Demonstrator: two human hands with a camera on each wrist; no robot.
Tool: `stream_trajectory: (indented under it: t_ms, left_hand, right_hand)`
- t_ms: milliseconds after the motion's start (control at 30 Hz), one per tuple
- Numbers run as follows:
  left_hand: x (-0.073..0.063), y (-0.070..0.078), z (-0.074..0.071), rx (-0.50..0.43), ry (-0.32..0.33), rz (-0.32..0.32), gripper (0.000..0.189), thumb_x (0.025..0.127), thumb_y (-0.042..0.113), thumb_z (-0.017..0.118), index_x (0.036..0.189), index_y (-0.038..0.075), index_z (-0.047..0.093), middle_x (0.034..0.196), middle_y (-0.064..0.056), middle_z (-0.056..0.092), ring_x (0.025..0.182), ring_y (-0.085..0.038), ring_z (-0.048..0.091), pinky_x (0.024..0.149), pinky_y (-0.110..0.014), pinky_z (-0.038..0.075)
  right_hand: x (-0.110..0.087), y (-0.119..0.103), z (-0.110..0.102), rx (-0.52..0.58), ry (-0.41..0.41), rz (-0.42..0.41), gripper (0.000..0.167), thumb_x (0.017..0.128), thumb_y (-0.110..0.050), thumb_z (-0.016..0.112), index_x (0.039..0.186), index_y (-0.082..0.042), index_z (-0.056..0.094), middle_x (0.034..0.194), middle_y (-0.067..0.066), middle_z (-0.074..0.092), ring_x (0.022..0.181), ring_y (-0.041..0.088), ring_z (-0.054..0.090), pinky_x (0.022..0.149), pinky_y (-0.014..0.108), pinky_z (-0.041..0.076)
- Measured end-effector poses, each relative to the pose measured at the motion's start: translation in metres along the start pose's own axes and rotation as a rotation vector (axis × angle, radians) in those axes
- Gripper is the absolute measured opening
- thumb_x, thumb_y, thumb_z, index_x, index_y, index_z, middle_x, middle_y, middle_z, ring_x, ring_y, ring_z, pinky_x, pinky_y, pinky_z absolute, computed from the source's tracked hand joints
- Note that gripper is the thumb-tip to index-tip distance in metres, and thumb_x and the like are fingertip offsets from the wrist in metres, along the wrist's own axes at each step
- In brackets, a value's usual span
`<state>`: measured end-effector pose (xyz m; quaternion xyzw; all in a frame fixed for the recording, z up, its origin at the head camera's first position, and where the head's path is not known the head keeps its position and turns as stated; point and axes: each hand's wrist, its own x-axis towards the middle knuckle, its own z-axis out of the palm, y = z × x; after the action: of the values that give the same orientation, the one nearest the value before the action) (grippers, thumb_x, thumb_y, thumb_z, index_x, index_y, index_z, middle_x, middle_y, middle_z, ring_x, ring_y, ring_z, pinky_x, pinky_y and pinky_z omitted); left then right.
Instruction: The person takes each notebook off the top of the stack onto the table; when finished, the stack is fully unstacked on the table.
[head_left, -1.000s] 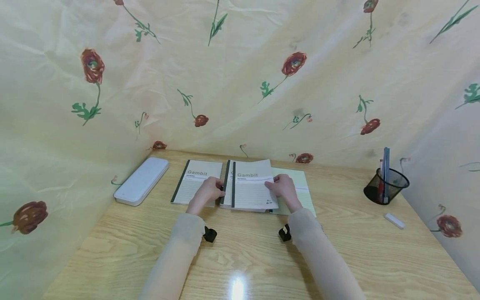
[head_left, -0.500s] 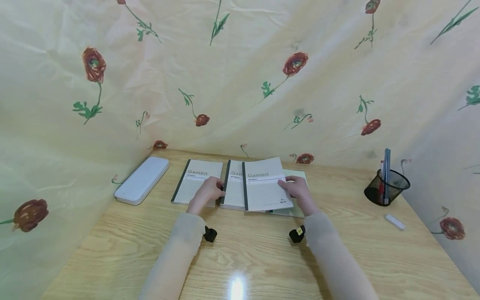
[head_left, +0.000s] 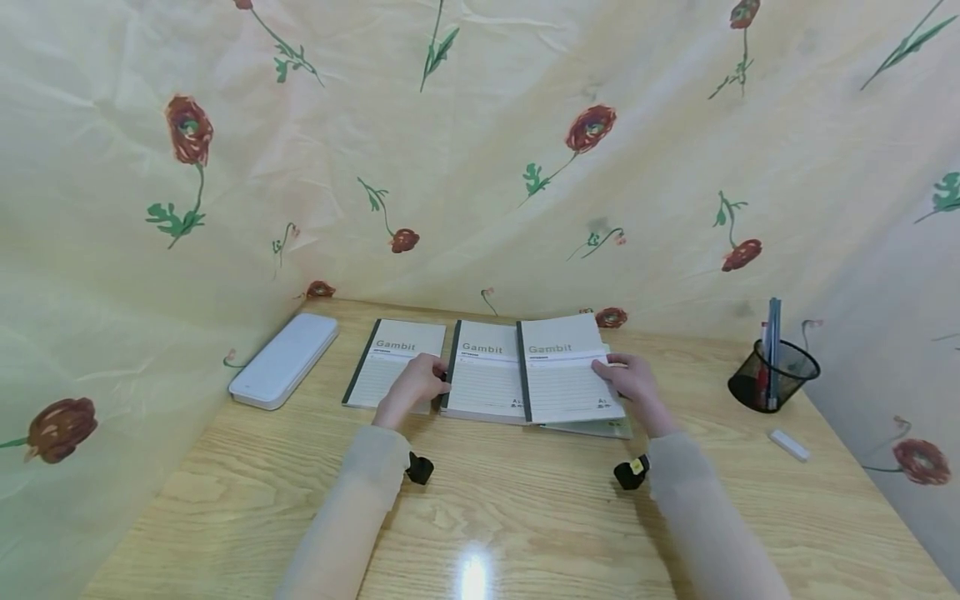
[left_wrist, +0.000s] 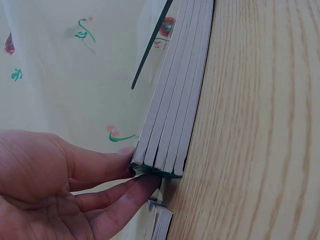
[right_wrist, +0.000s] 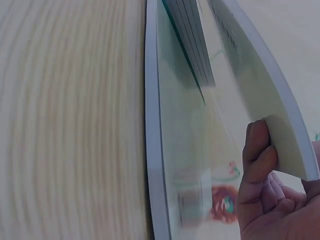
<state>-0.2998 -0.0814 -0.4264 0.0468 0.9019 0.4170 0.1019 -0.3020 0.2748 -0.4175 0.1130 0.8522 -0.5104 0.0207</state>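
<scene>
Between the thumb and fingers of my right hand (head_left: pixel 636 387) is the right edge of a notebook (head_left: pixel 566 371) marked "Gambit". It is raised and tilted over a pale green notebook (head_left: pixel 592 429), as the right wrist view also shows with the lifted notebook (right_wrist: pixel 272 90) bending above the green one (right_wrist: pixel 177 130). My left hand (head_left: pixel 416 385) holds the dark spine side of a notebook stack (head_left: pixel 486 379). In the left wrist view, its thumb touches the top corner of the stack (left_wrist: pixel 172 100) and its fingers lie against the spine. Another Gambit notebook (head_left: pixel 397 337) lies left, partly under that hand.
A long white case (head_left: pixel 283 362) lies at the table's left edge. On the right stand a black mesh cup (head_left: pixel 772 375) with pens and, before it, a small white block (head_left: pixel 789 444). A flowered cloth (head_left: pixel 480 167) hangs behind the wooden table (head_left: pixel 525 525).
My right hand has carried its notebook rightward off the stack, uncovering the notebook below and covering more of the green one. The left hand has stayed in place.
</scene>
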Motion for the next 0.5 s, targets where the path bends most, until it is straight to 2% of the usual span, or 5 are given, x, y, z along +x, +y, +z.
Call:
stream_trajectory:
  t_ms: [133, 267, 400, 500]
  left_hand:
    - [0.001, 0.001, 0.0, 0.007, 0.002, 0.006, 0.033, 0.093, 0.003, 0.068, 0.124, -0.004, 0.064, 0.115, -0.016, 0.065, 0.104, -0.028, 0.059, 0.096, -0.043, 0.048]
    - [0.0, 0.002, 0.0, 0.011, 0.004, 0.004, 0.032, 0.093, 0.003, 0.068, 0.124, -0.004, 0.064, 0.115, -0.016, 0.065, 0.105, -0.028, 0.059, 0.096, -0.043, 0.048]
    - [0.0, 0.002, 0.0, 0.021, 0.004, 0.003, 0.032, 0.093, 0.003, 0.068, 0.123, -0.005, 0.064, 0.115, -0.016, 0.065, 0.106, -0.029, 0.059, 0.096, -0.044, 0.048]
    - [0.0, 0.001, 0.0, 0.024, 0.006, 0.003, 0.032, 0.093, 0.004, 0.068, 0.123, -0.004, 0.064, 0.116, -0.016, 0.065, 0.107, -0.029, 0.059, 0.097, -0.044, 0.047]
  right_hand:
    - [0.002, 0.009, -0.02, 0.05, -0.007, 0.001, 0.062, 0.099, -0.026, 0.063, 0.143, 0.012, 0.041, 0.112, 0.014, 0.059, 0.079, 0.006, 0.057, 0.066, 0.021, 0.05]
    - [0.007, 0.022, -0.044, 0.096, -0.032, 0.027, 0.065, 0.1, -0.027, 0.061, 0.146, 0.012, 0.036, 0.106, 0.005, 0.06, 0.078, 0.003, 0.058, 0.068, 0.021, 0.052]
    - [0.01, 0.035, -0.07, 0.053, -0.038, 0.06, 0.069, 0.101, -0.033, 0.058, 0.149, 0.009, 0.033, 0.118, 0.008, 0.056, 0.085, 0.005, 0.055, 0.072, 0.021, 0.049]
    - [0.009, 0.043, -0.086, 0.006, -0.035, 0.085, 0.072, 0.101, -0.038, 0.056, 0.151, 0.008, 0.031, 0.132, 0.018, 0.05, 0.094, 0.012, 0.053, 0.075, 0.023, 0.047]
